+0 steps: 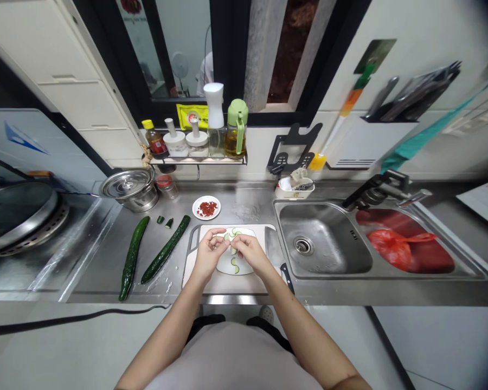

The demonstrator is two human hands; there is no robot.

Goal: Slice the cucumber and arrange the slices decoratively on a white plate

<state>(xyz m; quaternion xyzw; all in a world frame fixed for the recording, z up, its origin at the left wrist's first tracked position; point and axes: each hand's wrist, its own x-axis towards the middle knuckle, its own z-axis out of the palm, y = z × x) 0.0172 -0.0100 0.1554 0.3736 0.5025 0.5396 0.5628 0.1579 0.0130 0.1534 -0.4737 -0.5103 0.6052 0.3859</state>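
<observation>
Both my hands meet over a white plate (239, 265) that rests on a white cutting board (223, 281). My left hand (210, 253) and my right hand (248, 252) have their fingers pinched together on thin cucumber slices (233, 248). More slices (236, 266) lie on the plate, some along its far rim. Two whole cucumbers (166, 248) (132, 257) lie on the steel counter to the left, with two cut ends (165, 221) beyond them. A knife (277, 254) lies on the board's right side.
A small dish of red bits (206, 208) sits behind the board. A steel pot (130, 188) and a condiment shelf (199, 157) stand at the back left. To the right is a double sink (323, 244), with a red bag (394, 246) in its right basin.
</observation>
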